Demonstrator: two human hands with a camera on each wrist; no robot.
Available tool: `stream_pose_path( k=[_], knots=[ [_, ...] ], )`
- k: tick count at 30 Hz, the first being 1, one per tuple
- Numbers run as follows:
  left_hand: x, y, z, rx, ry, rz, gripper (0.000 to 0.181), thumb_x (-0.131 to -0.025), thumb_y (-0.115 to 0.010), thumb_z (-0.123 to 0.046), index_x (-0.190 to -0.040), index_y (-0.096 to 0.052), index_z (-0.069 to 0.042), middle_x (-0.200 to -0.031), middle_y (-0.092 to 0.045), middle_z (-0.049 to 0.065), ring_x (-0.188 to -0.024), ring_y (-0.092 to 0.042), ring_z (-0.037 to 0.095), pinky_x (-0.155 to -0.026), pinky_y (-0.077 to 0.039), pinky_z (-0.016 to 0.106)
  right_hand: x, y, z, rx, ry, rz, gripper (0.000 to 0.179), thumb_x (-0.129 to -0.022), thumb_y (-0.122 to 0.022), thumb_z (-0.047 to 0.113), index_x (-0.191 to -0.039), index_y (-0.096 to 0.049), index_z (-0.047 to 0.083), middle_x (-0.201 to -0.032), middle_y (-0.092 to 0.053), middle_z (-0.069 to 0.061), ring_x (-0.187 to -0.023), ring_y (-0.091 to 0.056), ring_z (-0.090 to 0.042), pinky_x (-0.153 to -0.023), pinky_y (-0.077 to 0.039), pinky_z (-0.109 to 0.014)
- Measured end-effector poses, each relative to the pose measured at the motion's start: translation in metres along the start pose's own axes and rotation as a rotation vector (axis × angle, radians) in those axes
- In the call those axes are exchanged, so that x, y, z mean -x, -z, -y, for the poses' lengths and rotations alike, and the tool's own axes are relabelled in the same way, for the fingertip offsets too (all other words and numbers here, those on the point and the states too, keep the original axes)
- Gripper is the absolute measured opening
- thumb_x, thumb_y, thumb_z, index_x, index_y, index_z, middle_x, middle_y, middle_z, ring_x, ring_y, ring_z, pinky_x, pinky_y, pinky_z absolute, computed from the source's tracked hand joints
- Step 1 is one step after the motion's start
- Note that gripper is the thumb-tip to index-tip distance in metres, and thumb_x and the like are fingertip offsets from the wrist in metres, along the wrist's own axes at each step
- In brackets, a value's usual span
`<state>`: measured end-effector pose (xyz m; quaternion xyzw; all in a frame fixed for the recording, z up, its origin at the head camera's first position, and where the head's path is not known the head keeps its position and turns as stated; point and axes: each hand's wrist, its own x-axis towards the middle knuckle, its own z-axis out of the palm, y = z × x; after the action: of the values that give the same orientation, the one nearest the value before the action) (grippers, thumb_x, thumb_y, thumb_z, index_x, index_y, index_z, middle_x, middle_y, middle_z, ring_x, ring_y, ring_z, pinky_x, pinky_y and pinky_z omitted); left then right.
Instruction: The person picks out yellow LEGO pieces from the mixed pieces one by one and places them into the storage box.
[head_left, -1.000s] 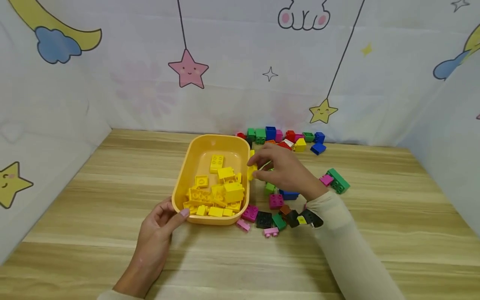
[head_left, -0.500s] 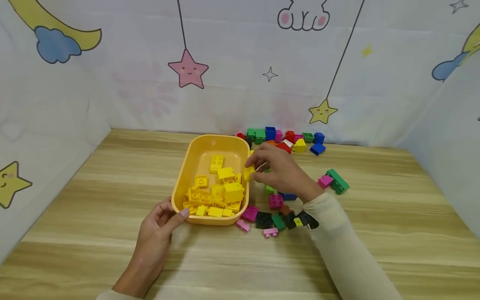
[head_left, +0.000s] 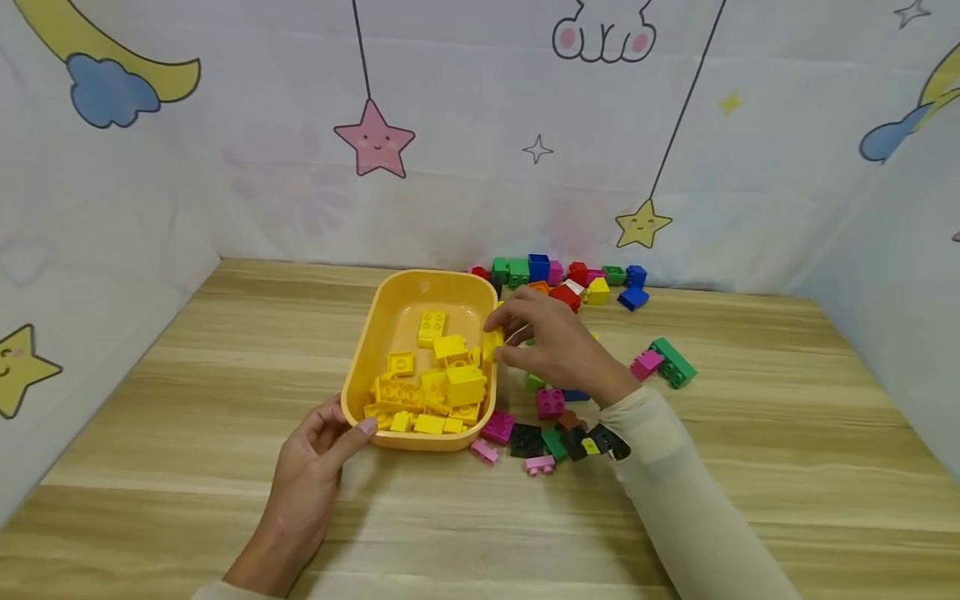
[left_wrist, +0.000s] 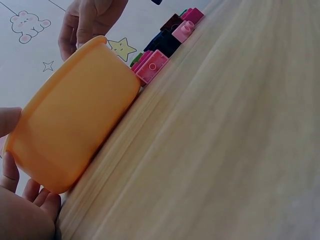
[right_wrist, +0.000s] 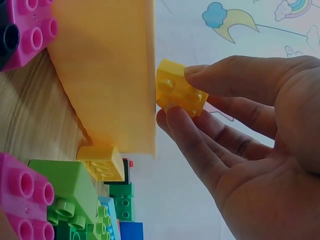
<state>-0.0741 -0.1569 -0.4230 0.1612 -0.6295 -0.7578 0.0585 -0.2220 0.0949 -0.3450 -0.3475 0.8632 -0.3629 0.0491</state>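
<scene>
An orange-yellow plastic tub rests on the table with several yellow toy bricks inside, mostly heaped at its near end. My left hand grips the tub's near left corner, thumb at the rim; in the left wrist view, fingers lie low against its wall. My right hand pinches a yellow brick at the tub's right rim. In the right wrist view, this studded brick sits between thumb and fingertips, level with the rim. The head view partly hides it behind the fingers.
Loose bricks of many colours lie right of the tub, including a magenta brick and a black one. A mixed row, with a blue brick, lines the back cloth wall. A green brick lies farther right.
My right hand has moved slightly left with the yellow brick, from just outside the tub to its right rim. My left hand and the tub stay in place.
</scene>
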Motion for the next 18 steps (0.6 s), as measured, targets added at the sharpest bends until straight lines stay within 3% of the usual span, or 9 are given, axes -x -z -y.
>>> stream_pose_path(
  k=[8, 12, 18],
  knots=[
    [-0.002, 0.0, 0.001, -0.003, -0.005, 0.013, 0.038, -0.096, -0.07, -0.011, -0.108, -0.039, 0.006, -0.145, -0.04, 0.012, -0.134, -0.039, 0.02, -0.113, -0.032, 0.028, -0.002, -0.003, -0.001, -0.012, 0.014, -0.004, 0.028, -0.086, -0.079, -0.001, -0.111, -0.068, 0.003, -0.109, -0.056, -0.003, -0.095, -0.062, -0.016, -0.084, -0.057, -0.027],
    [-0.002, 0.001, 0.001, 0.008, 0.002, 0.005, 0.036, -0.096, -0.07, -0.01, -0.107, -0.039, 0.006, -0.145, -0.04, 0.013, -0.135, -0.038, 0.02, -0.114, -0.031, 0.028, -0.001, -0.003, -0.001, -0.018, 0.024, 0.011, 0.03, -0.085, -0.079, 0.0, -0.113, -0.067, 0.002, -0.11, -0.057, -0.004, -0.097, -0.063, -0.019, -0.084, -0.058, -0.031],
    [-0.001, 0.002, 0.003, 0.009, 0.002, 0.005, 0.037, -0.096, -0.07, -0.011, -0.107, -0.039, 0.005, -0.145, -0.04, 0.013, -0.134, -0.039, 0.02, -0.113, -0.032, 0.028, 0.006, 0.019, -0.011, -0.023, 0.008, -0.113, 0.027, -0.091, -0.075, 0.007, -0.116, -0.066, 0.004, -0.112, -0.062, -0.008, -0.099, -0.063, -0.022, -0.091, -0.055, -0.04]
  ],
)
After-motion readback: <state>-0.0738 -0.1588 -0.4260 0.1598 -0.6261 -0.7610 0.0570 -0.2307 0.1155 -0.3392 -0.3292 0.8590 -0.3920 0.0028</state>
